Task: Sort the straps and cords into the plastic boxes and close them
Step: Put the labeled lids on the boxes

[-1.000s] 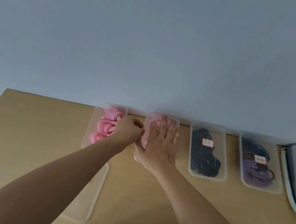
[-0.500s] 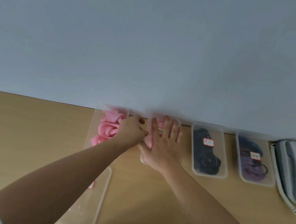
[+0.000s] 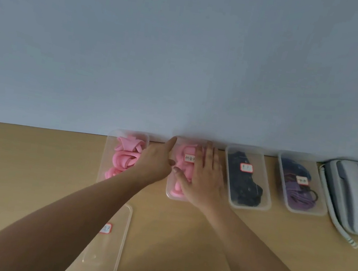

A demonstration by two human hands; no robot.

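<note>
Hands meet over the second plastic box in a row of four along the far edge of the table. That box holds pink straps under a lid with a small white label. The right hand lies flat on the lid with its fingers spread and pointing to 12 o'clock, released rather than clenched, covering the lid's right half. The left hand rests at the box's left rim, at 9 o'clock from the label; its index finger reaches toward the far left corner while the thumb tips touch near the middle of the lid. Whether the left fingers grip the rim or only press it, I cannot tell.

At 9 o'clock from this box, just beside it, stands an open box of pink straps with no lid on. Its loose clear lid lies flat on the table at 6 o'clock from it, near the front edge, partly under the left forearm. At 3 o'clock sit a closed box of black cords and, farther along, a closed box of purple cords, narrow gaps between them. A white telephone stands at the right end. Boxes back onto the wall; open table spreads to the left and in front.
</note>
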